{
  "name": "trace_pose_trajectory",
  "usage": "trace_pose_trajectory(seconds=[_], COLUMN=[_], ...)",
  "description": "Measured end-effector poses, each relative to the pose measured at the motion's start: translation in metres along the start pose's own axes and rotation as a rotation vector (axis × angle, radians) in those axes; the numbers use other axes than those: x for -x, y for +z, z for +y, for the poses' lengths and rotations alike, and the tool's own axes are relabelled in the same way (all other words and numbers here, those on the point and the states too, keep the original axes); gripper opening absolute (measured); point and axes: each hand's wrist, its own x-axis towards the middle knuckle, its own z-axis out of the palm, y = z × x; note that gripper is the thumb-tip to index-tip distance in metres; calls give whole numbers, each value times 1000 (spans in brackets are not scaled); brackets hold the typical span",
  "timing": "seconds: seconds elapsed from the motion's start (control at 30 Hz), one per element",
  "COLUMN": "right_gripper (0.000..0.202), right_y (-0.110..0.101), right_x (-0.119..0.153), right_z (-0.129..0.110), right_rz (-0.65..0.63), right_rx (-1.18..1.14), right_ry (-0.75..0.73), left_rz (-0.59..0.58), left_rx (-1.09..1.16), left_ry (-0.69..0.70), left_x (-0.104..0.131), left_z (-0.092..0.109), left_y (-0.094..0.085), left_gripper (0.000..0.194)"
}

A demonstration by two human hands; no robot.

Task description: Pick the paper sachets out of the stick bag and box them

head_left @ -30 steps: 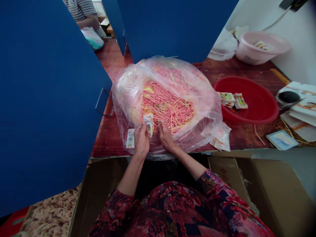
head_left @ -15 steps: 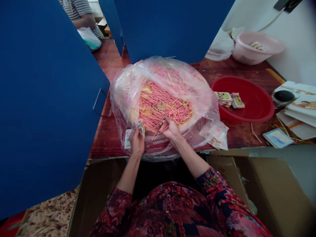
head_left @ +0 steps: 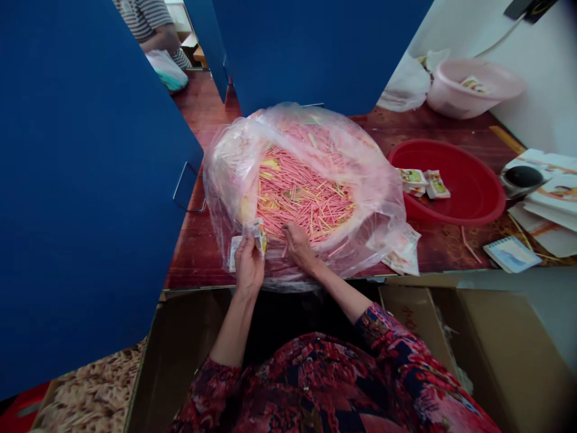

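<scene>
A large clear plastic bag (head_left: 225, 150) lies open on the table, full of thin pink and yellow sticks (head_left: 306, 192). At the bag's front left edge my left hand (head_left: 250, 261) is closed on a small printed packet (head_left: 259, 233). Another pale packet (head_left: 234, 252) shows just left of those fingers. My right hand (head_left: 300, 243) is closed at the front edge of the stick pile, palm turned down; a pink stick end shows beneath its fingers, and the rest of what it holds is hidden.
A red basin (head_left: 473, 192) with printed packets stands to the right, a pink basin (head_left: 464, 99) behind it. A small notebook (head_left: 511, 252) lies near the table's right front. Blue panels (head_left: 90, 180) stand left and behind. A person in stripes (head_left: 155, 24) is partly visible beyond.
My right hand has turned over from palm up and moved slightly left, closer to my left hand. The sticks fanned from its fingers are now mostly hidden. My left hand still holds the packet.
</scene>
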Motion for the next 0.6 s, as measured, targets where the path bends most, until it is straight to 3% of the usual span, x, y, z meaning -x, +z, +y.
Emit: trace_pose_trajectory(seconds=[0.1, 0.17, 0.27, 0.33, 0.43, 0.6], right_gripper=[11, 15, 21, 20, 19, 19], right_y=[-5, -13, -28, -35, -38, -35], right_x=[-22, -37, -51, -51, -43, -34], right_z=[-12, -23, -38, -45, -50, -62], right_rz=[233, 315, 218, 143, 142, 238], right_rx=[-361, -690, -1079, -1199, -1238, -1112], right_ry=[274, 524, 875, 1003, 993, 653], left_rz=[12, -10, -88, -134, -153, -158], left_rx=[-53, -93, -143, -191, -293, -545], left_ry=[-52, -87, -78, -33, 25, 126], left_x=[9, 15, 21, 22, 20, 15], left_z=[3, 2, -3, -8, -15, -17], left_y=[3, 4, 5, 3, -4, -21], left_gripper=[17, 22, 27, 30, 33, 30])
